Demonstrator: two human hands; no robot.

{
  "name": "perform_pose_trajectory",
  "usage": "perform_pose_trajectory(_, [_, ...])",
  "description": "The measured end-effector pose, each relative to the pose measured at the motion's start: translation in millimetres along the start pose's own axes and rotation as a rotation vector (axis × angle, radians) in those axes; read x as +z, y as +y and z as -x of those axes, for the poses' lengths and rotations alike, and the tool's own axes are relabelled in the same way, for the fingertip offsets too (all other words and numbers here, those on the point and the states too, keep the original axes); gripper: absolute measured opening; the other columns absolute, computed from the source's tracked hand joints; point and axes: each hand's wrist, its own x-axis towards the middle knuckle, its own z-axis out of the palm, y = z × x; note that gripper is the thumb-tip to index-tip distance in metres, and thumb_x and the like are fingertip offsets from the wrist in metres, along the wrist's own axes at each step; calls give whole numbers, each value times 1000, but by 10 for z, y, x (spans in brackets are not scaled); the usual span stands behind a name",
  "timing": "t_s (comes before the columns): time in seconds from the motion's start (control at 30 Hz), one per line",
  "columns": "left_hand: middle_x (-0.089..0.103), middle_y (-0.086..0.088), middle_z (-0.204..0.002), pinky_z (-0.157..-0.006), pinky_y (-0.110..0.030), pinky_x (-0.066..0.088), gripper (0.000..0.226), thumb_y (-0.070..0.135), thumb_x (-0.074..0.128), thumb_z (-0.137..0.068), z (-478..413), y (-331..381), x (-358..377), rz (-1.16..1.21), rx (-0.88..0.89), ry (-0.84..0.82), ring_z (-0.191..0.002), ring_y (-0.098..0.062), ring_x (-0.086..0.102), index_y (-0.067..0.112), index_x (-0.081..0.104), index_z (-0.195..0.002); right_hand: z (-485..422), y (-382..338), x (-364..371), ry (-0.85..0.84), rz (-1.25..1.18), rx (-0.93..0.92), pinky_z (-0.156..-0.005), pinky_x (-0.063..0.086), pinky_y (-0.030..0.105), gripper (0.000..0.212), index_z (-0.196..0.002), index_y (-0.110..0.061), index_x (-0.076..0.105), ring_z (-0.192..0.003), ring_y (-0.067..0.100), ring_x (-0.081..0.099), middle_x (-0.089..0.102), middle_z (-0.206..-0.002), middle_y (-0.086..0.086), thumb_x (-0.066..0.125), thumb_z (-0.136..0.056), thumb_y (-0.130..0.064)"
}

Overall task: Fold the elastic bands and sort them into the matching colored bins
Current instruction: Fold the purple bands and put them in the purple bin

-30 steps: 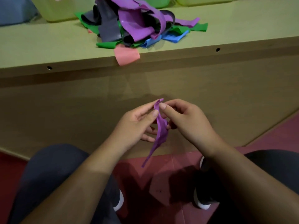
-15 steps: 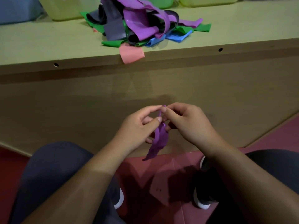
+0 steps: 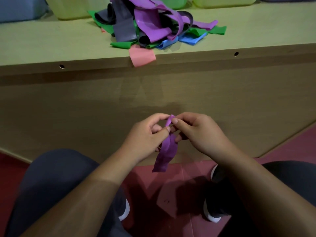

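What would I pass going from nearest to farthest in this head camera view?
First the shoes → purple band, pinched between the left hand and right hand → pink band hanging over the table edge → pile of mixed bands → yellow-green bin at the back.

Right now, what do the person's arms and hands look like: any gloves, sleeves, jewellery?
The left hand and right hand are bare: no gloves, rings or watch show. Both forearms are uncovered to the frame's bottom edge, so no sleeves are visible. Below them are dark trousers and dark shoes with white soles.
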Motion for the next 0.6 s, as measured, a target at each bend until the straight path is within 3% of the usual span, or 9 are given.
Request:
perform_pose_trajectory(0.17, [72, -17, -77, -65, -50, 65, 33, 24, 63, -102, 15, -18, 11, -60, 10, 7, -69, -35, 69, 48, 68, -123, -10, 14, 16, 38, 3, 6, -82, 63, 47, 16, -94, -22, 78, -70, 22, 79, 80, -87, -1, 67, -106, -26])
perform_pose_trajectory(0.27, [78, -8, -81, -66, -56, 64, 37, 21, 61, -104, 22, -33, 38, -57, -3, 7, -70, -25, 70, 53, 69, -120, -11, 33, 34, 49, -3, -4, -82, 64, 52, 15, -93, -21, 78, -71, 23, 79, 80, -86, 1, 69, -104, -25])
perform_pose_trajectory(0.47, [79, -11, -90, -63, -40, 65, 44, 19, 62, -104, 13, -35, 59, -15, -28, 7, -75, -13, 72, 61, 69, -116, -20, 35, 49, 80, 1, 0, -80, 63, 49, 16, -90, -20, 77, -69, 22, 78, 79, -81, 1, 69, -103, -23])
perform_pose_trajectory(0.6, [81, -2, -87, -64, -34, 64, 37, 19, 64, -105, 18, -26, 77, 28, -54, -13, -78, -8, 75, 51, 72, -122, -2, 36, 74, 114, 25, -18, -76, 62, 42, 15, -88, -20, 76, -67, 19, 76, 76, -72, 2, 70, -102, -21])
